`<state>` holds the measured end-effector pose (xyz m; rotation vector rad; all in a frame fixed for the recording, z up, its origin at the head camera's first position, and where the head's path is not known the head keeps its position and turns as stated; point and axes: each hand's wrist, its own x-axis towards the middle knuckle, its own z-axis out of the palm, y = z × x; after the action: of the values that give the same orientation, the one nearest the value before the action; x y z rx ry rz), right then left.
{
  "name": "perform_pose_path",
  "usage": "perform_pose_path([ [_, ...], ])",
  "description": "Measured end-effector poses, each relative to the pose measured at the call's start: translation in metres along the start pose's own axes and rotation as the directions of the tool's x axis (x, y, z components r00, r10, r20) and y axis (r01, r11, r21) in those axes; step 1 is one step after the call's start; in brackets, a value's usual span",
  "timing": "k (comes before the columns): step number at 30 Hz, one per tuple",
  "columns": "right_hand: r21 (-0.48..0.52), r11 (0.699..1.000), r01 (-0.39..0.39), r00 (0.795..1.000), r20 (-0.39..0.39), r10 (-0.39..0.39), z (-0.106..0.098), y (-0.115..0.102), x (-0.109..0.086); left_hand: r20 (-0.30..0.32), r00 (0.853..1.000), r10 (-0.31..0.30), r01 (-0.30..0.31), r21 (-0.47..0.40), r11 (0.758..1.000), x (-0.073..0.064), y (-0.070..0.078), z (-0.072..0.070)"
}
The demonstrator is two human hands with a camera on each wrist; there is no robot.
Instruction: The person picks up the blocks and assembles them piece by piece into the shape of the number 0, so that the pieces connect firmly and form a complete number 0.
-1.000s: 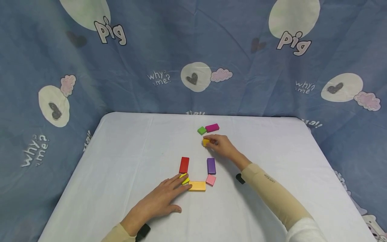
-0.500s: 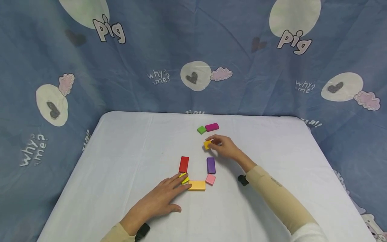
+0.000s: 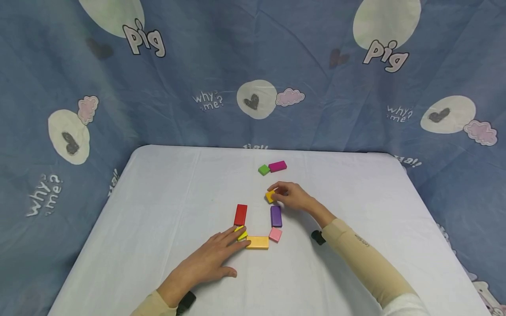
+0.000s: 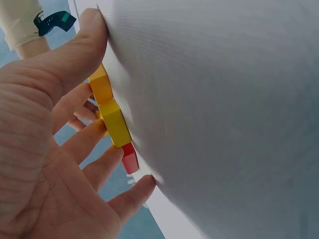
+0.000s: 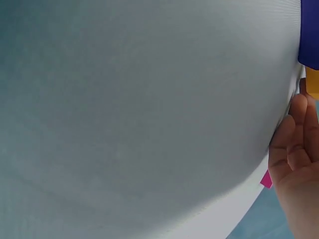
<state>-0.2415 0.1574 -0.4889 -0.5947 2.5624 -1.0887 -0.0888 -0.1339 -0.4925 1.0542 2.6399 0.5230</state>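
Observation:
My right hand (image 3: 293, 196) pinches a small orange-yellow block (image 3: 270, 196) by the far end of the purple block (image 3: 276, 217). In the right wrist view this small block (image 5: 313, 83) appears right beside the purple one (image 5: 310, 35); whether they touch I cannot tell. My left hand (image 3: 209, 260) lies with fingers extended, fingertips touching the small yellow block (image 3: 242, 235) and the left end of the long orange block (image 3: 258, 242). Beyond the yellow block lies a red block (image 3: 240, 215). A pink block (image 3: 275, 234) joins the orange and purple ones.
At the far side of the white table (image 3: 178, 184), a green block (image 3: 264, 170) and a magenta block (image 3: 278, 166) lie corner to corner. A blue printed cloth (image 3: 221, 52) hangs behind the table. Each wrist carries a dark strap-on device (image 3: 318, 237).
My right hand has drawn the small orange-yellow block toward me, closer to the purple block's far end. The left hand and the other blocks stay where they were.

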Motion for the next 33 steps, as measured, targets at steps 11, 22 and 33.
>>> perform_pose_path([
  [11,-0.074,0.992,0.107,0.991,-0.069,-0.112,0.0045,0.0033,0.0012,-0.002,1.000,-0.005,0.005,0.001,1.000,-0.0002,0.0019,-0.0002],
  [22,-0.065,0.995,0.074,0.996,-0.043,-0.077,0.0038,0.0003,0.0002,0.003,1.000,-0.009,0.009,0.008,1.000,0.0008,0.0017,-0.0001],
  [33,-0.063,0.991,0.118,0.993,-0.021,-0.119,0.0036,0.0012,-0.0046,0.002,1.000,-0.010,0.010,0.010,1.000,0.0006,0.0017,0.0005],
])
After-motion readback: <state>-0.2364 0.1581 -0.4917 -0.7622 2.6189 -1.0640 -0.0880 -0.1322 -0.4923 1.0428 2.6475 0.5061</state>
